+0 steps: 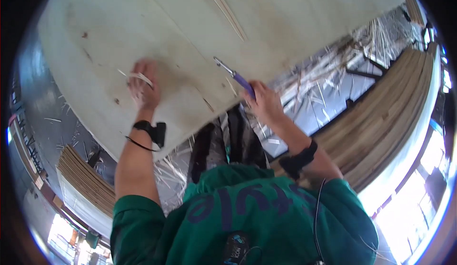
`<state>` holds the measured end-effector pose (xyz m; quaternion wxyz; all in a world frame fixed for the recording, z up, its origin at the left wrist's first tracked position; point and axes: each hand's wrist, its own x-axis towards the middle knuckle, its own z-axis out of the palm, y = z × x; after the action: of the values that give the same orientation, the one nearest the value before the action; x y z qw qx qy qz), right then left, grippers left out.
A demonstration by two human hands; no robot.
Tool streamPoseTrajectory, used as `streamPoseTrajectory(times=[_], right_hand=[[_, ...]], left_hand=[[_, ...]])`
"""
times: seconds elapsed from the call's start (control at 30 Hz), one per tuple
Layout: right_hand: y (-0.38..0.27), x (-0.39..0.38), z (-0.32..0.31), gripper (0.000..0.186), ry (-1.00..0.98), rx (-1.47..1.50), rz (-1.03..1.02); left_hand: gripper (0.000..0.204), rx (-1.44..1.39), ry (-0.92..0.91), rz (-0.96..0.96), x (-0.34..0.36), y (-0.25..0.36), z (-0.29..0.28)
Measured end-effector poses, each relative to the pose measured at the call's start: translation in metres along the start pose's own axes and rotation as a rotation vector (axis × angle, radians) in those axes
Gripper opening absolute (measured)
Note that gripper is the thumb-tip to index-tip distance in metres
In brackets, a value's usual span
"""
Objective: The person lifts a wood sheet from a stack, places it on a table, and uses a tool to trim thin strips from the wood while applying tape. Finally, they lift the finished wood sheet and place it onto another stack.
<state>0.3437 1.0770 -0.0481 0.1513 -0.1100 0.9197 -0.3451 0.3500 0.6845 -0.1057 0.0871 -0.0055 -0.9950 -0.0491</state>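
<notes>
A: Which step is in hand?

B: Some trimming or patching of the pale wood sheet (285,32), I'd judge. The right hand (265,103) is gripping a purple-handled tool (241,82), probably a knife, over the sheet's near part. The left hand (144,91) is resting on the sheet's left part, with a thin strip (141,77) crossing its fingers.

A: And the next move?

B: It's probably calling for placing that strip or guiding the tool's tip, well clear of the left fingers.

A: What's hard to make out?

B: The left fingertips are blurring; I cannot tell whether they're pinching the strip or lying loose. Tip contact with the sheet isn't showing clearly. The right hand is hiding the handle's end, and long strips (223,9) on the sheet's far part are running out of view.
</notes>
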Motion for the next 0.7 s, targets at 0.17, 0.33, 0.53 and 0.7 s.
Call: streamPoseTrajectory(times=[0.17, 0.33, 0.53, 0.7], right_hand=[[-0.03, 0.027, 0.016, 0.027, -0.096, -0.097, 0.023], [-0.01, 0.041, -0.004, 0.033, 0.095, -0.051, 0.362], [0.053, 0.006, -0.14, 0.024, 0.128, -0.225, 0.374], [0.002, 0.076, -0.12, 0.018, -0.058, -0.046, 0.451]], left_hand=[[0.038, -0.073, 0.061, -0.035, 0.001, 0.017, -0.005], [0.042, -0.123, 0.036, -0.057, 0.004, 0.017, -0.012], [0.038, -0.136, 0.031, -0.069, 0.011, 0.012, -0.018], [0.036, -0.015, -0.05, -0.087, -0.003, 0.003, -0.009]])
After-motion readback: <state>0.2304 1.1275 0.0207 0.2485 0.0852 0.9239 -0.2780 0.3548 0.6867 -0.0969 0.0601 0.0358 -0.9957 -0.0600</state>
